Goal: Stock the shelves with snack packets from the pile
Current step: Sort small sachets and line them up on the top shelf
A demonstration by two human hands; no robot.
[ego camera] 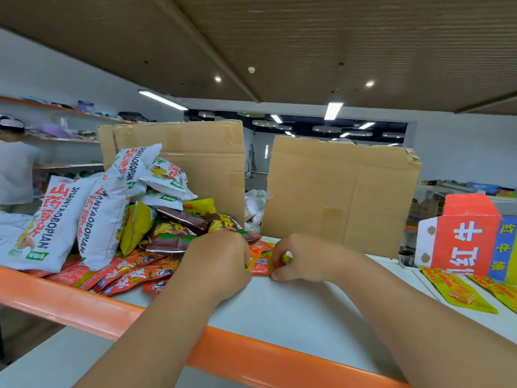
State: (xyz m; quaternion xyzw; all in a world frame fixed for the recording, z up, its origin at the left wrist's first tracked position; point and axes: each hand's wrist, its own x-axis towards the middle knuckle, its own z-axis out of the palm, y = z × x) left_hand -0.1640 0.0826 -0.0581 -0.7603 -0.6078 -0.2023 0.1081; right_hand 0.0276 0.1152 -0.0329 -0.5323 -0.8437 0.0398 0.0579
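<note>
A pile of snack packets lies on the left of the white shelf: big white bags, brown and yellow bags, flat red packets at the front. Between my hands, a small stack of red packets rests on the shelf. My left hand holds its left edge with curled fingers. My right hand pinches its right edge between thumb and fingers.
Two cardboard sheets stand upright at the shelf's back. A red, white and blue carton stands at the right, with yellow packets lying in front of it. An orange rail runs along the shelf's front edge. A person stands at far left.
</note>
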